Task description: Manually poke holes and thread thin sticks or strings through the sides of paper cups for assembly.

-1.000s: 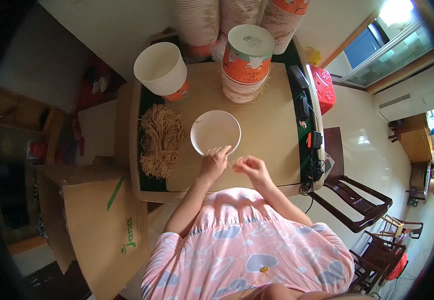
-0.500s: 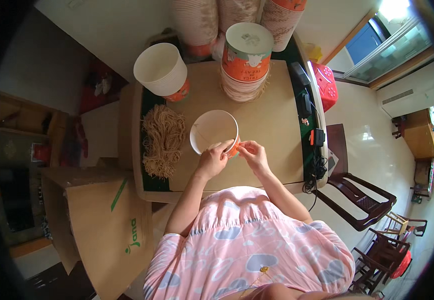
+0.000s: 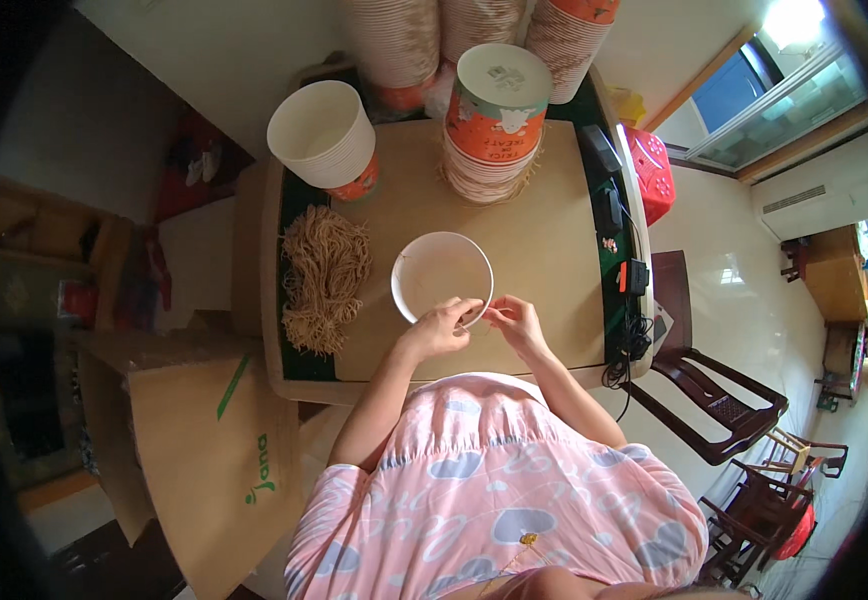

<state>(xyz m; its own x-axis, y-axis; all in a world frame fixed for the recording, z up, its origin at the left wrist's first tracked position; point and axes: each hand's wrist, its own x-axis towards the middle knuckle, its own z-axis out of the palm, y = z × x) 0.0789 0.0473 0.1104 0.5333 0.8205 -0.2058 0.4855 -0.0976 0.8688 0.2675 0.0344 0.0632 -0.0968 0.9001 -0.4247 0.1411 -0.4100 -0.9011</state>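
Note:
A white-lined paper bucket stands near the table's front edge, its mouth facing up toward me. My left hand grips its near right rim, fingers reaching inside. Just outside that rim, my right hand has its thumb and fingertips pinched together; what lies between them is too small to make out. To the left lies a bundle of beige twisted cords. Beyond it is a nested stack of white buckets. An upside-down stack of orange printed buckets stands farther back, with cord loops hanging about its lower part.
Tall stacks of wrapped buckets line the back. Along the right edge run black adapters and a cable. A large open cardboard box sits left of the table; a dark wooden chair and a red stool are at right.
The bucket has turned more upright and shifted slightly right and nearer. Its orange outside is now hidden. Both hands moved slightly with it, still at the rim.

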